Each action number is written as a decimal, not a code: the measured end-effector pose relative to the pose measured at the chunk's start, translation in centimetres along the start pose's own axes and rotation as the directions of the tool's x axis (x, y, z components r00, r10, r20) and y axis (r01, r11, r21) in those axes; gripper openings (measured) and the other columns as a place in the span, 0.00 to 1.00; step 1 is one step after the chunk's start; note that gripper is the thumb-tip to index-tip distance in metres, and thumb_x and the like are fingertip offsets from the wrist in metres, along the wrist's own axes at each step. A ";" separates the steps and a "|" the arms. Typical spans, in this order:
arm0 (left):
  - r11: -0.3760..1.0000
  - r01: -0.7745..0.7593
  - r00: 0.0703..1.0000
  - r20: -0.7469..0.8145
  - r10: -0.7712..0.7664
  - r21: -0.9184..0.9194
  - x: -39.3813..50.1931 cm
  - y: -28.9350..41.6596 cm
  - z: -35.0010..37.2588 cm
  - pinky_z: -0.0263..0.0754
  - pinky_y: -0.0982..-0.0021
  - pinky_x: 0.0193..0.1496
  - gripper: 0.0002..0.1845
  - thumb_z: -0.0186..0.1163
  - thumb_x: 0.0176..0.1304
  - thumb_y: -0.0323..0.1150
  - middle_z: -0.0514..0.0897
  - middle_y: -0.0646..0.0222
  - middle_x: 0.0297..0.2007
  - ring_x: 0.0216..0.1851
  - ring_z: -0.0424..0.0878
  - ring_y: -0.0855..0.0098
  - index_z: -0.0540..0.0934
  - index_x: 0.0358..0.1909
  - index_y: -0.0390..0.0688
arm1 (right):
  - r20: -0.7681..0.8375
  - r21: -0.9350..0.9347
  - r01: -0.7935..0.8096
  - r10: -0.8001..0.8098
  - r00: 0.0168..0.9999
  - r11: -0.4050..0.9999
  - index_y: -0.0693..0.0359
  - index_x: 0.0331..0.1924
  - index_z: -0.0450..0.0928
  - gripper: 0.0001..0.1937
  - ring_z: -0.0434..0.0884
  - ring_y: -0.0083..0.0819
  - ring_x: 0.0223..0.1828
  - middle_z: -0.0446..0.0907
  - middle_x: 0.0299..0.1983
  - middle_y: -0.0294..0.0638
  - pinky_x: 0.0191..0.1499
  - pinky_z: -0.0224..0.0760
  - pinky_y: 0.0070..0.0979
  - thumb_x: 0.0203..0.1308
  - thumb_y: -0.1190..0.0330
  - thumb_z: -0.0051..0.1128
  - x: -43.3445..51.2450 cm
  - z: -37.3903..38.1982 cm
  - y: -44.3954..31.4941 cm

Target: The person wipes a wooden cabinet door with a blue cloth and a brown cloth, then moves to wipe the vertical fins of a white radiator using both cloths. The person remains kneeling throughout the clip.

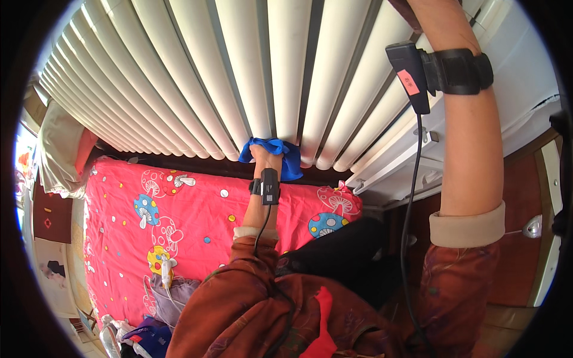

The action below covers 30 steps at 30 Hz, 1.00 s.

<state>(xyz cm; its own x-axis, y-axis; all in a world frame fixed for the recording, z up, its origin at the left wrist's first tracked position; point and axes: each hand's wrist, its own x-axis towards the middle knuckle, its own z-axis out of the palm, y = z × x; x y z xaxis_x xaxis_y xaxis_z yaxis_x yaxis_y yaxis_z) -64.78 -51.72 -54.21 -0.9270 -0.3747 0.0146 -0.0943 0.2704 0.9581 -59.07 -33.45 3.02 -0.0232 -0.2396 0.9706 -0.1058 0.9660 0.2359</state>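
Observation:
My left hand (266, 151) grips a blue cloth (292, 161) at the lower ends of the cream vertical tubes of a radiator (250, 89). Part of the cloth hangs to the right of the wrist, and the fingers are largely hidden by it. My right forearm reaches up past the right side of the tubes, with the hand beyond the top edge of the picture. Each wrist bears a strapped black device with a cable.
Below the radiator lies a pink mushroom-print bedsheet (197, 215). A grey cloth (172, 293) with a white corded device (166, 270) and bundled fabrics (150, 333) lie at lower left. White panels stand at right, near reddish-brown cabinetry (515, 255).

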 end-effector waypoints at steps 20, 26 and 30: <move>0.316 0.463 0.793 0.229 -0.564 -0.828 -3.3 11.4 -2.0 0.83 0.57 0.41 0.24 0.47 0.72 0.55 0.84 0.63 0.43 0.41 0.85 0.57 0.78 0.49 0.45 | -0.063 -0.023 0.031 -0.032 0.998 0.999 0.61 0.32 0.80 0.15 0.83 0.46 0.31 0.83 0.27 0.48 0.45 0.75 0.44 0.74 0.63 0.49 -0.2 -0.2 -0.4; 0.397 0.451 0.885 0.342 -0.317 -0.799 -2.1 8.9 -2.8 0.82 0.56 0.39 0.18 0.68 0.56 0.47 0.86 0.65 0.35 0.35 0.85 0.61 0.81 0.43 0.47 | -0.022 0.010 0.018 -0.018 1.000 1.000 0.62 0.34 0.80 0.14 0.83 0.45 0.37 0.84 0.33 0.48 0.48 0.73 0.44 0.74 0.63 0.49 0.1 -1.1 -0.9; 0.151 0.432 0.875 0.372 -0.311 -0.889 -4.8 15.7 -3.8 0.82 0.53 0.44 0.22 0.46 0.76 0.56 0.83 0.64 0.41 0.39 0.83 0.57 0.77 0.51 0.50 | -0.034 0.016 0.028 -0.027 0.999 0.999 0.62 0.35 0.80 0.13 0.83 0.45 0.39 0.85 0.34 0.47 0.49 0.72 0.43 0.74 0.64 0.50 0.1 -1.1 -0.9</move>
<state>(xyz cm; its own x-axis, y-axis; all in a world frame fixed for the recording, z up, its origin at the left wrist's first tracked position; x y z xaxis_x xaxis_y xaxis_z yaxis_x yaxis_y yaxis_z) -60.42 -49.06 -38.13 -0.9166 -0.0816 -0.3914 -0.0923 -0.9093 0.4057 -57.90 -34.23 2.91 0.0137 -0.2622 0.9649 -0.1223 0.9573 0.2619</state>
